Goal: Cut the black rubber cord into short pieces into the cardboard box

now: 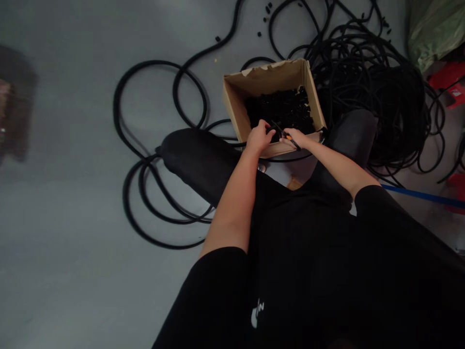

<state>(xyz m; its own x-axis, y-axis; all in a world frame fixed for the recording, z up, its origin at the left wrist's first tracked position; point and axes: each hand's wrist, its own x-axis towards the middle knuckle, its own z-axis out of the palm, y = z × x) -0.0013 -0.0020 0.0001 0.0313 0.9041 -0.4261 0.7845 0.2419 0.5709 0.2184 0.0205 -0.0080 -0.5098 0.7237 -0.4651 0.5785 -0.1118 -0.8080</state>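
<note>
Left hand (258, 137) pinching a short black tube (271, 129) over the near side of the cardboard box (269, 75), right hand (298, 139) gripping orange-handled cutters (287, 135) beside it, black bits (281, 109) lying inside, long hose (125, 145) looping on the floor

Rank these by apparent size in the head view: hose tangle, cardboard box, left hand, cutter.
1. hose tangle
2. cardboard box
3. left hand
4. cutter, partly hidden in the right hand, so its full size is unsure
</note>
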